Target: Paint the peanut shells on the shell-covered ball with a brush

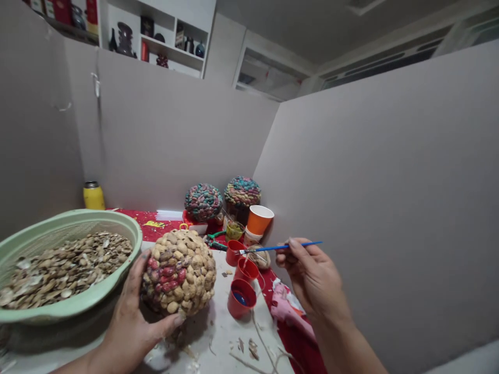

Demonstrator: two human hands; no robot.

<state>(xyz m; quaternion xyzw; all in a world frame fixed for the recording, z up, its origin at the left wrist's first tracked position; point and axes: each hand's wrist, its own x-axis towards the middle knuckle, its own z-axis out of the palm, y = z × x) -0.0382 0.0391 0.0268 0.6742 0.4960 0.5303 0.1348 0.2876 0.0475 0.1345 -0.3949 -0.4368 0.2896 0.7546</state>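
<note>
Presently, in the head view, a shell ball (187,270), partly painted red, is gripped by the left hand (132,306), thumb and fingers spread around its side. It is held over the bench (218,340), right of the green basket (105,286) of shells; whether it is resting cannot be told. A blue brush (268,249) is pinched between thumb and fingers of the right hand (314,275), its tip pointed left, near the rearmost of three red cups (237,310). Two multicoloured balls (203,201) are seen behind.
</note>
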